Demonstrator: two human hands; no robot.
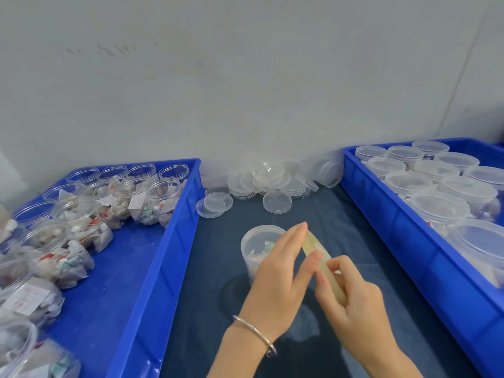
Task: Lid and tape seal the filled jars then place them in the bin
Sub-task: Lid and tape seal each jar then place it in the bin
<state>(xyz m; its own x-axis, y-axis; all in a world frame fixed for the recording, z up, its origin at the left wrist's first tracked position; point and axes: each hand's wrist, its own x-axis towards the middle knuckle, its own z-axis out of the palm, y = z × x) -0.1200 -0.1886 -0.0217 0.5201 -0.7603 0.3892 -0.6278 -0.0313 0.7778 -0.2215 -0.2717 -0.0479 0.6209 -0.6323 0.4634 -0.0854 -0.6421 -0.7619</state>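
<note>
Head view, looking down at a dark blue bench (341, 219) between two bins. Both hands share a grip on a thin, translucent yellowish roll of tape (313, 248), seen nearly edge-on, its long axis running from the far fingertips back toward the person. The left hand (278, 279) holds it between straight fingers and thumb; a silver bangle (255, 331) circles that wrist. The right hand (351, 298) pinches the nearer part with curled fingers. Just left of the grip, partly behind the left hand, a clear round plastic jar (257, 248) stands upright on the bench, lidded, with paper sachets inside. Beyond the grip lies a heap of clear round lids (272, 184). Far left, a blue plastic bin (152, 257) holds open filled jars; to the right, another blue bin (387, 222) holds lidded jars.
</note>
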